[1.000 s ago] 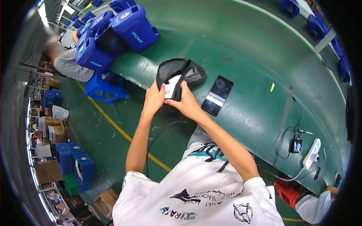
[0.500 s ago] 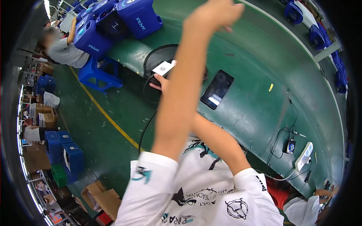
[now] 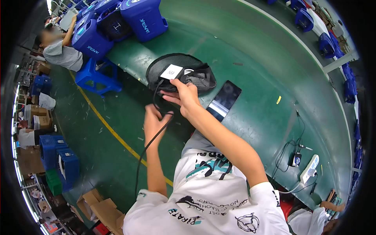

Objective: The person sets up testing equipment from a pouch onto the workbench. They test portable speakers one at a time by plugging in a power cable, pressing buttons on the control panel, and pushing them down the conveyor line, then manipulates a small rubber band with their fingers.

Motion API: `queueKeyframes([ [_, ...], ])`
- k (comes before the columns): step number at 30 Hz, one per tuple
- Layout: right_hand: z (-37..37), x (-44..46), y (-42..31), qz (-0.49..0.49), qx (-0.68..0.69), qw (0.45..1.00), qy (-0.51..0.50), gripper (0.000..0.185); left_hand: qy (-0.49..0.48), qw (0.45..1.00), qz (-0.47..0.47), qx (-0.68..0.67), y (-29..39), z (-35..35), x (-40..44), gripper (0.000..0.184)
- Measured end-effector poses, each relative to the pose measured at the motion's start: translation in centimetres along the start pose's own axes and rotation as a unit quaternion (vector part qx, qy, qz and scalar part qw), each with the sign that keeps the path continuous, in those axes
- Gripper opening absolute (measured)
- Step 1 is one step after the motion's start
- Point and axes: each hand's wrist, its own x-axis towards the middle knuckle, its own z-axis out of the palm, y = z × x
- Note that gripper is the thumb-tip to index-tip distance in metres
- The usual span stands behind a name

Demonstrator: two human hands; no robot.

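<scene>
A black mesh bag (image 3: 164,62) lies on the green table with its mouth spread. At its near side is a white square piece (image 3: 171,72) with a small printed code. My right hand (image 3: 186,96) is closed at the lower edge of this piece, its thumb near the corner, beside the top of a black cable (image 3: 145,150). Below and to the left, my left hand (image 3: 153,123), slightly blurred, is closed on the cable, which hangs down past my left forearm. A dark phone (image 3: 225,100) rests on the table right of the bag.
Blue containers (image 3: 143,19) stand at the table's upper left. A person (image 3: 64,51) sits near a blue stool (image 3: 96,76). At the right are a white power strip (image 3: 309,169), a small black device (image 3: 296,159) and wires. Another person's arm (image 3: 333,205) shows at lower right.
My left hand left the bag, swung up across to the right, then came back down to the cable. My right hand stayed by the white piece, and the bag's mouth spread wider.
</scene>
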Motion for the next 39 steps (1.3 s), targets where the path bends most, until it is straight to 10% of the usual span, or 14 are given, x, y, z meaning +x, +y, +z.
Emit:
queueKeyframes([
  [2,-0.4,-0.4,-0.2,-0.005,-0.055,0.998,-0.011,0.033,0.17,0.958,0.225,-0.048,0.8,0.5,4.6,0.112],
  [4,-0.7,-0.2,-0.6,-0.031,-0.129,0.99,-0.044,0.032,0.125,0.934,0.272,-0.196,0.0,1.5,10.0,0.128],
  [7,-0.3,-0.9,-2.3,-0.11,-0.222,0.966,-0.077,0.032,-0.043,0.917,0.323,-0.232,4.6,-0.6,12.5,0.121],
  [11,-0.4,-0.7,-5.6,-0.234,-0.328,0.905,-0.135,0.032,-0.176,0.87,0.39,-0.244,7.7,-2.6,13.6,0.06],
  [20,-1.3,-10.3,-17.1,-0.573,-0.369,0.73,-0.056,0.038,-0.155,0.825,0.515,-0.175,18.6,-5.1,19.3,0.056],
  [22,-3.8,-13.4,-19.7,-0.605,-0.362,0.709,-0.006,0.037,-0.264,0.803,0.434,-0.314,26.2,-2.6,15.5,0.061],
  [26,-12.3,-20.7,-22.2,-0.652,-0.315,0.67,0.165,0.03,-0.254,0.697,0.592,-0.317,35.1,9.2,8.5,0.049],
  [30,-24.6,-26.6,-22.7,-0.625,-0.346,0.62,0.324,0.03,-0.443,0.558,0.543,-0.446,41.5,20.8,-5.3,0.035],
  [39,-41.0,-41.2,-19.9,-0.413,-0.398,0.704,0.418,0.047,-0.694,0.511,0.408,-0.302,47.5,33.9,-20.2,0.031],
])
